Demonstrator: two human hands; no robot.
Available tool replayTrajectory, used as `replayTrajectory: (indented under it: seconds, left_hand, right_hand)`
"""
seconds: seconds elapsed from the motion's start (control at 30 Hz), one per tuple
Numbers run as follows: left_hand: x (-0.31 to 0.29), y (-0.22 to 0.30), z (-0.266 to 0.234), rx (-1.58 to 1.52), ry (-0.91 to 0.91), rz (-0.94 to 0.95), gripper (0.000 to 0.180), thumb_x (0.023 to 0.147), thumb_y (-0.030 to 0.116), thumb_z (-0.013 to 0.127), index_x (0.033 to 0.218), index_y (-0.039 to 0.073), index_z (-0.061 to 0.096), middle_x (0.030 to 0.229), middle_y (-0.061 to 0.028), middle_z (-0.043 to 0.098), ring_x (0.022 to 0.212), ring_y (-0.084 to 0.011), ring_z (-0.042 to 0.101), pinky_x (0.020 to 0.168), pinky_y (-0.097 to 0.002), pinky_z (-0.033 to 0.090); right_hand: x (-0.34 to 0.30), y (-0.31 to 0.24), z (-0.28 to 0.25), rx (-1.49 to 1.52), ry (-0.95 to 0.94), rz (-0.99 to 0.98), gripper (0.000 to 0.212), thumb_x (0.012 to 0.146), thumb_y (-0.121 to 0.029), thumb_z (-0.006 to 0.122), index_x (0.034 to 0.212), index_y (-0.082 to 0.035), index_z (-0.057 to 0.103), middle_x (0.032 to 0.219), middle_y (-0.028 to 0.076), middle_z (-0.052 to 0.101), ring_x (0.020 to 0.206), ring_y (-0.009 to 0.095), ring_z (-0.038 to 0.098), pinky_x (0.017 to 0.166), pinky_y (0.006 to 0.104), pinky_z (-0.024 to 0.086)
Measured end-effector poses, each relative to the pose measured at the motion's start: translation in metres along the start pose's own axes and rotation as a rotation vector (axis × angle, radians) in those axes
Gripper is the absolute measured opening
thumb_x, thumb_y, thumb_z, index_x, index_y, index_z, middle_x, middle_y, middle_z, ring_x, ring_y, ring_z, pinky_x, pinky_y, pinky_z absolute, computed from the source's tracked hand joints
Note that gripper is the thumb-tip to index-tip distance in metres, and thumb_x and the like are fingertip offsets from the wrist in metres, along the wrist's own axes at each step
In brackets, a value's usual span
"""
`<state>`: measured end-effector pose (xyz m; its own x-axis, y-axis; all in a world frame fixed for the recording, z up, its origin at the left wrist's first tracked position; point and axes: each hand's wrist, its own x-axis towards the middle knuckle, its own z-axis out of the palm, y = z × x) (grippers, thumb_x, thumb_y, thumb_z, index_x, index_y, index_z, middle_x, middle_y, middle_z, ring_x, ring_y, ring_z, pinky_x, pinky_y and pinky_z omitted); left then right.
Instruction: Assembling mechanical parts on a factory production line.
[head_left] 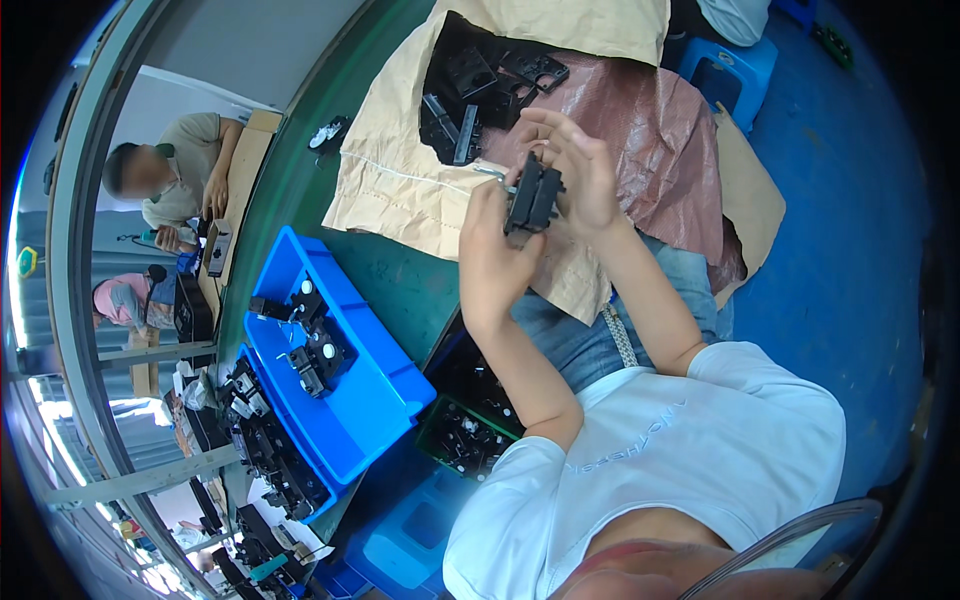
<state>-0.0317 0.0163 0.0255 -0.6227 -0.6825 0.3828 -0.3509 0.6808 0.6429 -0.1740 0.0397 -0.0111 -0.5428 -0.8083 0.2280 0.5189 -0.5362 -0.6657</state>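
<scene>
Both hands (530, 215) partly hide black plastic part (532, 197).

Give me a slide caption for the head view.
Both hands, left hand and right hand, hold a black plastic part above a blue bin.

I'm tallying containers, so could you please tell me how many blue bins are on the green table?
2: one blue bin lies nearest the person, and a second blue bin is stacked partly beneath it on the far side. Others may be hidden below the table edge.
</scene>
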Motion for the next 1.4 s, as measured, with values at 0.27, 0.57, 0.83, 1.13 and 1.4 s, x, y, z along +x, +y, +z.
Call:
replayTrajectory:
  seconds: [0.27,0.57,0.83,1.13,1.4]
  left_hand:
    - [0.004,0.003,0.014,-0.094,0.03,0.108,0.05,0.062,-0.003,0.071,0.112,-0.003,0.064,0.108,-0.0217,0.068,0.103,-0.0389,0.065,0.09,-0.0391,0.051]
    - [-0.015,0.018,-0.015,0.062,0.071,0.271,0.055,0.062,-0.004,0.073,0.116,0.001,0.064,0.112,-0.0201,0.067,0.103,-0.0373,0.065,0.089,-0.0416,0.053]
    - [-0.093,0.019,-0.137,0.208,0.38,-0.35,0.038,0.08,0.002,0.072,0.116,-0.004,0.061,0.11,-0.0129,0.067,0.095,-0.0198,0.067,0.082,-0.0299,0.052]
    - [-0.067,-0.113,-0.265,-0.388,0.641,-0.703,0.048,0.1,0.031,0.055,0.126,-0.009,0.056,0.112,-0.0154,0.064,0.092,-0.0194,0.066,0.073,-0.0294,0.053]
    - [0.077,-0.224,-0.293,0.704,0.261,-0.418,0.036,0.087,0.026,0.059,0.102,-0.005,0.071,0.093,-0.0234,0.072,0.093,-0.0337,0.07,0.085,-0.0394,0.053]
  right_hand:
    - [0.004,-0.006,-0.015,-0.119,-0.122,-0.238,0.043,0.095,-0.036,0.037,0.069,-0.003,0.048,0.071,0.007,0.049,0.07,0.018,0.05,0.068,0.0305,0.041]
    - [-0.009,0.011,-0.005,0.303,-0.224,-0.185,0.035,0.091,-0.037,0.042,0.072,-0.008,0.04,0.074,0.004,0.039,0.073,0.016,0.04,0.071,0.0318,0.038]
    - [-0.03,0.022,0.047,0.159,-0.304,0.211,0.043,0.093,-0.033,0.042,0.108,0.003,0.059,0.108,0.014,0.06,0.097,0.02,0.058,0.091,0.0316,0.043]
    - [-0.006,0.024,0.024,0.208,-0.422,0.355,0.026,0.092,-0.02,0.046,0.098,0.001,0.059,0.093,0.01,0.06,0.086,0.017,0.056,0.082,0.0313,0.045]
    - [0.005,0.018,-0.002,0.105,-0.275,0.301,0.022,0.092,-0.019,0.048,0.095,0.0,0.06,0.088,0.007,0.06,0.082,0.014,0.056,0.076,0.0284,0.044]
